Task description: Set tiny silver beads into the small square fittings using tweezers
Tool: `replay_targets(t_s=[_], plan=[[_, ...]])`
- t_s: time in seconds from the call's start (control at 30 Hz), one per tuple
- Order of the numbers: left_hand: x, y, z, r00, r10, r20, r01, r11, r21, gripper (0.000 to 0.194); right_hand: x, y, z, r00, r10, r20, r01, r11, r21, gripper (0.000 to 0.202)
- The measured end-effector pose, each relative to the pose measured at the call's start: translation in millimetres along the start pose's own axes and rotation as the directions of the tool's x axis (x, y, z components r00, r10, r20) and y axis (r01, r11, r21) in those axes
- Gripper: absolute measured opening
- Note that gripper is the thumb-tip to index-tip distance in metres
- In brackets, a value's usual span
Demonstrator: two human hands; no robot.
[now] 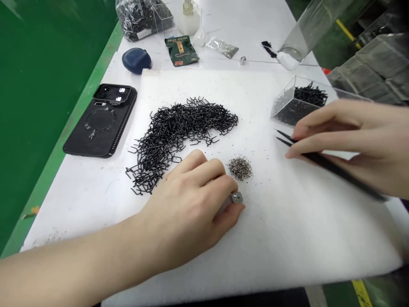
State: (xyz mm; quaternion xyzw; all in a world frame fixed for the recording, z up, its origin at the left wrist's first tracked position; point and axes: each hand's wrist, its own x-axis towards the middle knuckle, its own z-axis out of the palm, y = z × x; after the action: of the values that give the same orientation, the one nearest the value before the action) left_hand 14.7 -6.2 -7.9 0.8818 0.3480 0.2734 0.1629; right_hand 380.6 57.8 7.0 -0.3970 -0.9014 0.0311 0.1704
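Observation:
My left hand [194, 200] is closed round a small grey metal block [237, 197], whose end shows between thumb and index finger. Just beyond it lies a small heap of tiny shiny metal parts [240, 168]. A curved pile of bent black pieces [179, 128] spreads over the white mat [287, 238], partly behind my left hand. On the right, my right hand [348, 145] pinches black tweezers [332, 168], their two tips apart with nothing between them. Near those fingers stands a clear box [287, 111] holding black pieces.
A black phone [99, 121] lies at the left, with a dark blue object [136, 60] beyond it. Along the back are a green packet [181, 50], a clear bag of small parts [223, 47], a bag of dark pieces [137, 17] and a clear cylinder [308, 32].

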Motion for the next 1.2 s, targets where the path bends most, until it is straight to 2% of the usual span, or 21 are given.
replay_targets(t_s=[0.07,0.1,0.2,0.27,0.3,0.37,0.4,0.5,0.63,0.73,0.87,0.93,1.03,1.13,1.2], plan=[[0.7,-0.7,2.5,0.997,0.037,-0.066,-0.036,0.999,0.008,0.024,-3.2,-10.9,-3.6,0.990,-0.125,0.060,0.127,0.991,-0.035,0.036],[0.7,-0.8,3.4,0.996,0.046,-0.075,-0.045,0.999,0.009,0.023,-5.0,-14.9,-5.5,0.986,-0.141,0.085,0.144,0.989,-0.042,0.037],[-0.8,-0.8,5.1,0.999,0.030,-0.037,-0.030,0.999,-0.013,0.020,-2.5,-22.1,-12.9,0.990,-0.080,0.113,0.087,0.995,-0.056,0.042],[-1.9,-1.8,7.0,0.999,0.021,-0.027,-0.022,0.999,-0.028,0.017,13.5,-28.5,-18.5,0.995,-0.076,0.062,0.080,0.994,-0.078,0.039],[-2.2,-2.9,8.6,1.000,0.020,-0.022,-0.020,0.999,-0.031,0.017,26.3,-33.6,-20.3,0.996,-0.089,-0.002,0.089,0.992,-0.091,0.036],[-2.1,-5.6,12.5,1.000,0.022,-0.010,-0.022,0.999,-0.030,0.016,58.1,-46.6,-19.0,0.991,-0.116,-0.070,0.116,0.993,0.001,0.024],[-1.8,-6.9,14.4,0.999,0.032,-0.009,-0.032,0.999,-0.031,0.016,74.9,-53.3,-15.3,0.991,-0.123,-0.045,0.128,0.985,0.115,0.017],[-1.3,-9.3,17.4,0.999,0.045,-0.006,-0.046,0.998,-0.035,0.018,115.8,-66.6,6.3,0.989,-0.138,0.058,0.124,0.973,0.196,0.019],[-1.9,-7.8,15.5,0.999,0.038,-0.009,-0.038,0.998,-0.047,0.016,136.6,-67.4,34.3,0.981,-0.129,0.147,0.093,0.970,0.224,0.019],[-2.3,-6.5,14.0,1.000,0.023,-0.017,-0.024,0.998,-0.064,0.015,138.2,-64.5,36.3,0.979,-0.108,0.173,0.061,0.965,0.256,0.016],[-2.8,-7.4,13.1,0.999,0.004,-0.040,-0.009,0.993,-0.121,0.011,130.2,-63.5,17.4,0.987,-0.051,0.156,-0.005,0.940,0.342,0.011],[-3.2,-7.9,12.2,0.998,0.002,-0.065,-0.013,0.986,-0.167,0.011,119.1,-65.5,6.9,0.994,0.032,0.109,-0.073,0.916,0.395,0.009],[-3.4,-6.6,9.6,0.993,-0.005,-0.121,-0.026,0.967,-0.253,0.011,97.5,-71.8,0.9,0.977,0.211,0.027,-0.193,0.827,0.528,0.009],[-3.0,-3.3,6.5,0.984,-0.060,-0.165,-0.002,0.937,-0.350,0.013,80.7,-76.5,8.7,0.960,0.281,-0.022,-0.200,0.736,0.646,0.018],[-2.0,-1.6,4.7,0.980,-0.128,-0.155,0.052,0.906,-0.421,0.015,74.7,-77.0,16.9,0.952,0.305,-0.043,-0.180,0.666,0.724,0.023]])
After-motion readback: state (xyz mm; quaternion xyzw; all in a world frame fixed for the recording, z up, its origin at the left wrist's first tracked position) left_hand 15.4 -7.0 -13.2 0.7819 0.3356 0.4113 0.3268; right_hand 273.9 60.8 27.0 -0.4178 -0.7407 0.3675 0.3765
